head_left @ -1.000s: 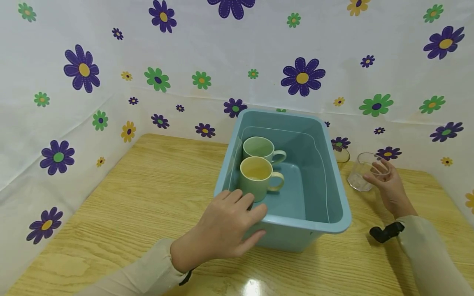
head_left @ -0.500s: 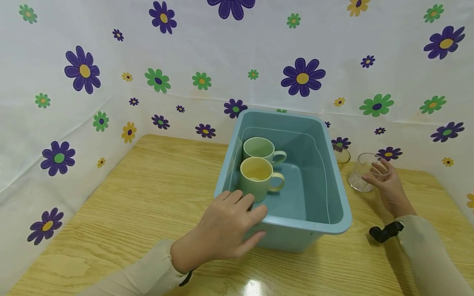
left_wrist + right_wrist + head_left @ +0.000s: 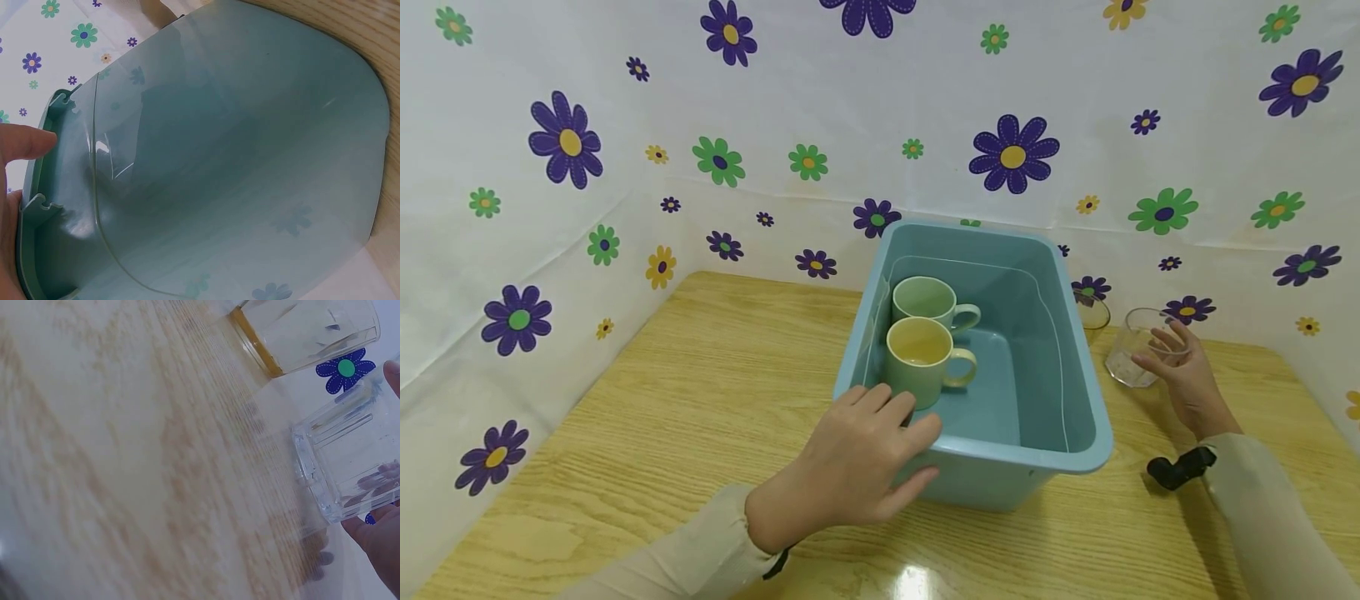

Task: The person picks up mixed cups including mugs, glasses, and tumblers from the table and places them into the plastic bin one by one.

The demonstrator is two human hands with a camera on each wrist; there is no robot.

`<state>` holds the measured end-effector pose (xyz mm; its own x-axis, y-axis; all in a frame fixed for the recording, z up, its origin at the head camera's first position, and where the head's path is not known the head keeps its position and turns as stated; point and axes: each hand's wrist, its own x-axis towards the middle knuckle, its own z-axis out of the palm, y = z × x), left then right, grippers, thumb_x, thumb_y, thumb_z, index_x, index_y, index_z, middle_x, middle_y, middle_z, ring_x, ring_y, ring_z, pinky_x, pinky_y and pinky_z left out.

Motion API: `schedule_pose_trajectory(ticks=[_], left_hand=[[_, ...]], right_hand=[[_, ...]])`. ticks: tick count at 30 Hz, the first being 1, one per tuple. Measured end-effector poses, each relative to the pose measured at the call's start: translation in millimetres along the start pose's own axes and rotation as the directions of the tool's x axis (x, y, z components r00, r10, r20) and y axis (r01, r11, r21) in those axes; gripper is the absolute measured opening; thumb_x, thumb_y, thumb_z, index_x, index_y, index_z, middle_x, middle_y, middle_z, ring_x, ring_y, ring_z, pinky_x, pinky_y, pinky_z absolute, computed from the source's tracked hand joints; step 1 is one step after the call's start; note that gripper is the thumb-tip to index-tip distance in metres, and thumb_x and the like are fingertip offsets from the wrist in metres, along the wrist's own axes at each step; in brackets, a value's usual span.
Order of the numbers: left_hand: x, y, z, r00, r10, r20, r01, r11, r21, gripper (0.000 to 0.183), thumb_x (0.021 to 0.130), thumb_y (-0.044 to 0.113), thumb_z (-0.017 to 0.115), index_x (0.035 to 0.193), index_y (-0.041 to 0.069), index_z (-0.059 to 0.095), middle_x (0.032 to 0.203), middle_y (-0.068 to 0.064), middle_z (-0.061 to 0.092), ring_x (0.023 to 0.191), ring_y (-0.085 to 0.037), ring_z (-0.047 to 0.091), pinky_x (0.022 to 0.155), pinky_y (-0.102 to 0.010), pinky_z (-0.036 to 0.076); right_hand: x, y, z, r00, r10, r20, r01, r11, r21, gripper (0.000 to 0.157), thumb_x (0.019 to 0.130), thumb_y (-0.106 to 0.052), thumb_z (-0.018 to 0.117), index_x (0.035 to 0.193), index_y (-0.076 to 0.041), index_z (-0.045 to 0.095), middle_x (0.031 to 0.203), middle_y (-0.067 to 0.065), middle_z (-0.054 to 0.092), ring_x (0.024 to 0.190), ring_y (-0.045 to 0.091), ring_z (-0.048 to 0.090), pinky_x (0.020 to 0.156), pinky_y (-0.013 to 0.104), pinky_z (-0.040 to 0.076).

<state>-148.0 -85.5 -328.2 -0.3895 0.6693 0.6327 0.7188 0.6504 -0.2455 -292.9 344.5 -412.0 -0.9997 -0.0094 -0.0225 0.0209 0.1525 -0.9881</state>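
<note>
A light-blue plastic bin (image 3: 981, 454) stands on the wooden table. My left hand (image 3: 853, 467) grips its near rim at the left corner, fingers over the edge and thumb outside. Inside, along the left wall, are two upright mugs: a green mug (image 3: 920, 379) with a yellow inside in front, and a pale green mug (image 3: 923, 298) behind it. To the right of the bin, my right hand (image 3: 1197, 387) holds a clear drinking glass (image 3: 1126, 358) by its side. The glass base (image 3: 315, 478) is at the tabletop; whether it touches is hard to tell.
A second clear glass (image 3: 1093, 315) stands behind the bin's right side, mostly hidden; the right wrist view shows its amber-looking base (image 3: 257, 344). A flower-printed white sheet (image 3: 805, 83) hangs along the table's back and left edges. The wooden tabletop (image 3: 730, 367) extends left of the bin.
</note>
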Motion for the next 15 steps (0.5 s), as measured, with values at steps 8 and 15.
schedule_pose_trajectory(ticks=[8,15], left_hand=[[-0.2,0.4,-0.2,1.0,-0.003,0.004,0.003,1.0,-0.001,0.032,0.073,0.045,0.065,0.079,0.017,0.05,0.066,0.004,0.042,0.056,-0.013,0.035,0.051,-0.023,0.029],[0.5,0.1,-0.9,1.0,-0.003,0.006,0.004,1.0,-0.003,0.032,0.074,0.045,0.065,0.079,0.017,0.05,0.065,0.003,0.042,0.056,-0.013,0.036,0.051,-0.023,0.029]], right_hand=[[0.3,-0.2,-0.5,1.0,0.001,0.003,-0.001,1.0,-0.012,0.092,0.09,-0.019,0.059,0.15,-0.024,-0.011,0.16,0.005,-0.002,0.147,0.03,-0.002,0.115,0.046,0.002],[1.3,1.4,0.0,1.0,0.003,0.008,-0.003,1.0,-0.02,0.092,0.09,-0.016,0.059,0.15,-0.022,-0.01,0.159,0.009,-0.002,0.147,0.032,0.002,0.116,0.039,0.007]])
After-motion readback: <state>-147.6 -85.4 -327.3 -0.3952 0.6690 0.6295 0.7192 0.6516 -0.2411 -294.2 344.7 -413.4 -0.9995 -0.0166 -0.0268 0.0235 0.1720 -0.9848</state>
